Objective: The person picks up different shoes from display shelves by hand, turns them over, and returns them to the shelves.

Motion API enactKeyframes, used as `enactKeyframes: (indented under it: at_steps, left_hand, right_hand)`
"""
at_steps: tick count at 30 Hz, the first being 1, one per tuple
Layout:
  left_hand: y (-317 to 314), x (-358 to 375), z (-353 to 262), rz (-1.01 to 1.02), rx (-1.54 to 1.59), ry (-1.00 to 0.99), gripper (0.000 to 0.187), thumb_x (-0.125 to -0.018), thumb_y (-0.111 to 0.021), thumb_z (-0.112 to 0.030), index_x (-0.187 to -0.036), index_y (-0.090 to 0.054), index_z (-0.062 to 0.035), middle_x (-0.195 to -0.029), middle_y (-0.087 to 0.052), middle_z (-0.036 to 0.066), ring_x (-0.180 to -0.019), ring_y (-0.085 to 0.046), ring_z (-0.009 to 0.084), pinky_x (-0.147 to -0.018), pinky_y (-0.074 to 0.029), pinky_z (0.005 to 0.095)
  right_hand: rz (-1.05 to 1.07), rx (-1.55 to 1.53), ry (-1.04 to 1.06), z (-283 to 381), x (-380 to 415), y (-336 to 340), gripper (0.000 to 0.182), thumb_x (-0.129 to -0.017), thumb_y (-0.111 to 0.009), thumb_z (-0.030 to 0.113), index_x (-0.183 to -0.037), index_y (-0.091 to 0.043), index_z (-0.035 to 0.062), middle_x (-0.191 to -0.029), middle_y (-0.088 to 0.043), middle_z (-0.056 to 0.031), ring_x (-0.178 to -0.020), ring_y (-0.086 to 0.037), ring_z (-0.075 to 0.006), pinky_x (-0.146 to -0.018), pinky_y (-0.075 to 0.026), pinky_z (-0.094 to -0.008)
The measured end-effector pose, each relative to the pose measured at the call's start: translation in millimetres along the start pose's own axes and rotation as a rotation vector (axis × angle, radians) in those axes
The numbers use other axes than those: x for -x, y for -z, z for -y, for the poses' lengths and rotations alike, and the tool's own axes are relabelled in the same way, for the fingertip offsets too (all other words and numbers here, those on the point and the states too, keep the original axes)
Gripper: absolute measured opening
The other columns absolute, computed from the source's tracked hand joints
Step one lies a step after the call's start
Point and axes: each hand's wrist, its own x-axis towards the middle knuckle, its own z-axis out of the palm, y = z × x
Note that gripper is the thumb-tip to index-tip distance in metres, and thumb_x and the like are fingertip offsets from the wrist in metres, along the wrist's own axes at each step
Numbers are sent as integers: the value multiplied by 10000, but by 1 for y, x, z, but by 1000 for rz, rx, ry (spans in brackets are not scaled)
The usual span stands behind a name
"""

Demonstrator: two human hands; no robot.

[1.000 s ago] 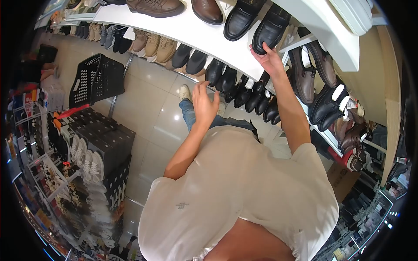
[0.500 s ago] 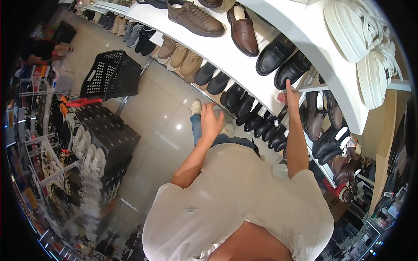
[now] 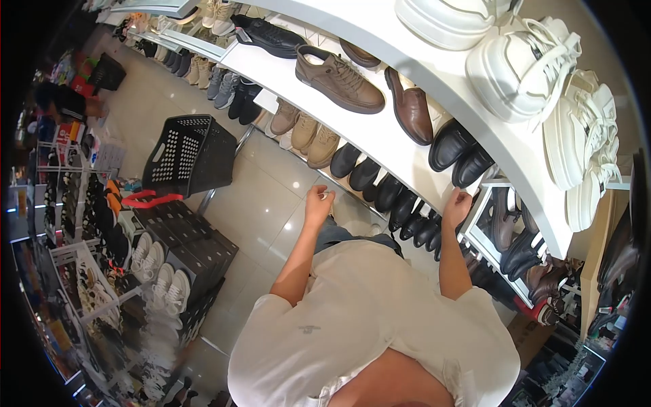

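Observation:
My left hand [image 3: 317,205] hangs over the aisle floor, fingers curled in toward the thumb, with no object showing in it. At the front edge of the white shelf [image 3: 424,182] is my right hand [image 3: 457,207], its fingers folded in and holding nothing that shows. Just above that hand sits a pair of black loafers [image 3: 453,150] on the shelf. To their left stand a brown slip-on shoe [image 3: 411,108] and a brown lace-up shoe [image 3: 341,80]. Several black shoes [image 3: 400,207] line the lower level between my hands.
Chunky white sneakers [image 3: 512,74] fill the upper curved shelf. A black basket [image 3: 190,152] stands left of the aisle, near stacked dark shoeboxes [image 3: 193,237] with white sneakers [image 3: 169,288] beside them. A person [image 3: 68,102] is at the far left. Tan boots [image 3: 315,139] stand low ahead.
My right hand's outstretched fingers have folded in, and it sits slightly lower from the loafers. My left hand's spread fingers have curled. The view has shifted, moving the shelves and basket down and right.

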Motion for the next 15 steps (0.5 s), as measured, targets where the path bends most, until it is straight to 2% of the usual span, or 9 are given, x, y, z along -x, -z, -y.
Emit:
enactKeyframes:
  at_steps: [2, 4, 8, 10, 12, 14, 15]
  left_hand:
    - [20, -15, 5, 14, -37, 11, 437, -831, -688, -207, -1161, -578, 58, -1154, -624, 201, -1060, -613, 287, -901, -485, 369]
    - [36, -30, 9, 46, -32, 24, 392, -818, -700, -226, -1080, -626, 56, -1074, -643, 204, -971, -621, 297, -863, -497, 384]
    - [63, -52, 26, 106, -54, 40, 377, -808, -696, -220, -1056, -644, 59, -1024, -673, 199, -952, -636, 297, -846, -500, 379]
    - [75, -71, 56, 68, -161, 66, 389, -786, -696, -234, -1039, -649, 57, -1005, -681, 209, -951, -644, 303, -840, -499, 369]
    - [85, -82, 97, -34, -214, 176, 356, -759, -684, -221, -967, -663, 67, -927, -690, 219, -876, -665, 319, -792, -508, 373]
    - [100, -91, 154, 33, -262, 334, 320, -729, -663, -197, -891, -663, 80, -825, -686, 218, -753, -663, 333, -707, -505, 405]
    - [105, -88, 174, -8, -241, 416, 320, -716, -660, -187, -866, -656, 95, -794, -681, 216, -716, -656, 330, -665, -493, 427]
  right_hand:
    - [21, 115, -31, 9, -1, 0, 335, -903, -631, 298, -833, -560, -22, -805, -548, -143, -772, -527, -307, -724, -427, -418]
    - [-32, 160, 55, 14, -2, -2, 330, -890, -641, 286, -825, -565, -28, -800, -563, -150, -762, -545, -305, -728, -438, -415]
    - [-102, 155, -15, 14, 2, -12, 346, -877, -647, 300, -819, -557, -28, -844, -567, -168, -818, -542, -335, -763, -424, -436]
    - [-117, 158, -60, 16, 9, -12, 344, -878, -644, 300, -837, -567, -32, -871, -569, -177, -845, -542, -339, -783, -421, -437]
    - [-149, 146, -98, 21, 14, -15, 343, -879, -641, 300, -855, -576, -36, -899, -571, -186, -871, -541, -342, -804, -418, -438]
    - [-194, 139, -100, 27, 28, -16, 357, -882, -638, 305, -921, -599, -47, -957, -579, -196, -940, -540, -348, -863, -407, -432]
    - [-105, 153, -127, 34, 36, -13, 399, -897, -622, 289, -1082, -590, -63, -1102, -570, -227, -1061, -520, -370, -954, -386, -444]
